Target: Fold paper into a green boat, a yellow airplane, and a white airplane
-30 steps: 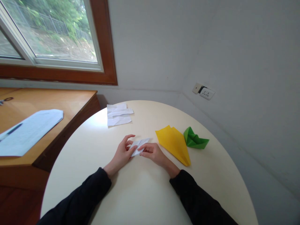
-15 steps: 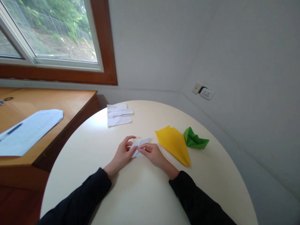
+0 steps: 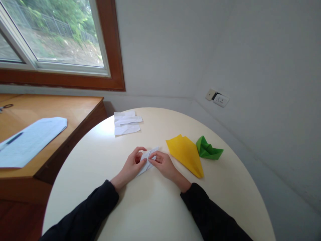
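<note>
A small folded white paper lies between my two hands near the middle of the round table. My left hand holds its left side, thumb on top and index finger curved above it. With thumb and fingertips together, my right hand pinches the paper's right part. Its far corner and near-left end show past my fingers; the underside is hidden. Right of my right hand lies a folded yellow paper, and beyond that a green paper boat.
White paper strips lie at the far left of the round table. To the left, a wooden desk carries a white sheet, a pen and scissors. A wall socket sits behind on the right.
The folded white paper has turned or shifted slightly, and its near-left end now shows more below my left thumb. My right fingers have moved a little along it. The other papers stay put.
</note>
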Available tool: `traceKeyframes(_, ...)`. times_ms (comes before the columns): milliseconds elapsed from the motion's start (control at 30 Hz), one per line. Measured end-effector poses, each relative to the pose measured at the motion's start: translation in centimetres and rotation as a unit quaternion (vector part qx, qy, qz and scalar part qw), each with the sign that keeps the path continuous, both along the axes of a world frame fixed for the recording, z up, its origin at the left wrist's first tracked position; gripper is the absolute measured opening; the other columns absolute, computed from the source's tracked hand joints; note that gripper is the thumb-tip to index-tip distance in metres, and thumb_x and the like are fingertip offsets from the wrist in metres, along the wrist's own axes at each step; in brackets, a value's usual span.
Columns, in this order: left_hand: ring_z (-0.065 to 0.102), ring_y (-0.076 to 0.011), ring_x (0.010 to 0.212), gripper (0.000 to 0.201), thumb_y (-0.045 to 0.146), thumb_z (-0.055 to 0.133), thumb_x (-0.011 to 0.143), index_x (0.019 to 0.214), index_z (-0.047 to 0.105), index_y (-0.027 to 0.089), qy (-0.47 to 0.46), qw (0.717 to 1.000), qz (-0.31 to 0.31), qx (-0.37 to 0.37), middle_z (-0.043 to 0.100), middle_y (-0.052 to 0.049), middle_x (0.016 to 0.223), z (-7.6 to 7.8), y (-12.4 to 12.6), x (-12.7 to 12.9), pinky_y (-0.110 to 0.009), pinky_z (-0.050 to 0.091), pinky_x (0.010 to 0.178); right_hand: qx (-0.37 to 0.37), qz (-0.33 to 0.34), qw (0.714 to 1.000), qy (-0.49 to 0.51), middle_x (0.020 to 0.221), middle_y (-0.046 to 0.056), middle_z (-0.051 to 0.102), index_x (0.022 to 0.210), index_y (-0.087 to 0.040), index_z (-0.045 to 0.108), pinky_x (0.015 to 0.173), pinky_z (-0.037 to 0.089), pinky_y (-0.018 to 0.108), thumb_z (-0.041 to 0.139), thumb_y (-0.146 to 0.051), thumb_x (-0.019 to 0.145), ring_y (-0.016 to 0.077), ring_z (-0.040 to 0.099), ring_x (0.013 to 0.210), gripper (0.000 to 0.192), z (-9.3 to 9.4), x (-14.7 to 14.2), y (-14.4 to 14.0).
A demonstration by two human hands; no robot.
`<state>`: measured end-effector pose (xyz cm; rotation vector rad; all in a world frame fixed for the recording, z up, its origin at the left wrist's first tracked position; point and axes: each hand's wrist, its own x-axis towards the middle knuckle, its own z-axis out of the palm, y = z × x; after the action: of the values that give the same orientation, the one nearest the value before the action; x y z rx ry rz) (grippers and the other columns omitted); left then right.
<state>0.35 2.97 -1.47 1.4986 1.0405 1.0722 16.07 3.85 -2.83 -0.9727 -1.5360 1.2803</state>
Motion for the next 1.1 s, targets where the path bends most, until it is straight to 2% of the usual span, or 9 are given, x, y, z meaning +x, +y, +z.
traceKeyframes(167,0.041,-0.0105,0.056,0.008,0.025,0.054,0.071,0.074,0.056,0.017,0.035,0.999,0.003,0.032,0.048,0.004,0.059,0.1,0.2,-0.2,-0.022,0.032,0.053,0.01,-0.007,1.0,-0.007,0.052,-0.008,0.035,0.073,-0.019,0.054,0.044,0.022,0.022,0.064,-0.043,0.071,0.0074,0.03,0.046,0.026,-0.2,0.0,0.1)
traceKeyframes(300,0.046,-0.0134,0.061,0.014,0.026,0.053,0.07,0.063,0.06,0.016,0.052,0.998,-0.014,0.029,0.056,0.0,0.061,0.1,0.3,-0.4,-0.024,0.035,0.058,0.022,-0.012,0.999,-0.024,0.05,-0.009,0.032,0.074,-0.019,0.053,0.043,0.019,0.022,0.063,-0.043,0.072,0.0074,0.028,0.046,0.026,-0.4,0.1,0.1)
traceKeyframes(533,0.042,-0.0116,0.056,0.015,0.031,0.062,0.07,0.067,0.061,0.017,0.073,0.996,0.004,0.053,0.053,0.001,0.06,-0.5,0.1,-0.2,-0.022,0.031,0.053,0.017,-0.015,1.0,-0.015,0.051,-0.009,0.03,0.074,-0.02,0.052,0.044,0.019,0.022,0.063,-0.041,0.072,0.0082,0.028,0.046,0.024,-0.3,0.1,0.1)
traceKeyframes(700,0.039,-0.0105,0.055,0.014,0.027,0.066,0.066,0.07,0.056,0.017,0.102,0.993,0.001,0.066,0.048,0.004,0.058,-1.2,0.3,-0.1,-0.021,0.03,0.051,0.019,-0.018,0.999,-0.02,0.05,-0.009,0.03,0.074,-0.02,0.051,0.043,0.018,0.022,0.059,-0.035,0.074,0.0081,0.027,0.045,0.016,-0.2,0.1,0.2)
traceKeyframes(833,0.04,-0.0104,0.055,0.013,0.025,0.064,0.067,0.072,0.055,0.018,0.1,0.993,-0.004,0.061,0.047,0.005,0.058,-1.4,0.5,-0.2,-0.02,0.03,0.05,0.023,-0.015,1.0,-0.011,0.054,-0.007,0.039,0.076,-0.02,0.05,0.045,0.024,0.022,0.054,-0.031,0.075,0.0089,0.034,0.047,0.011,-0.4,0.1,0.2)
traceKeyframes(1100,0.04,-0.0102,0.054,0.013,0.025,0.064,0.067,0.072,0.055,0.017,0.108,0.993,0.005,0.054,0.048,0.005,0.059,-1.4,0.5,-0.1,-0.021,0.03,0.051,0.032,-0.031,0.999,-0.025,0.058,-0.005,0.044,0.077,-0.021,0.05,0.05,0.034,0.023,0.044,-0.026,0.078,0.0108,0.041,0.051,0.008,-0.4,0.2,0.2)
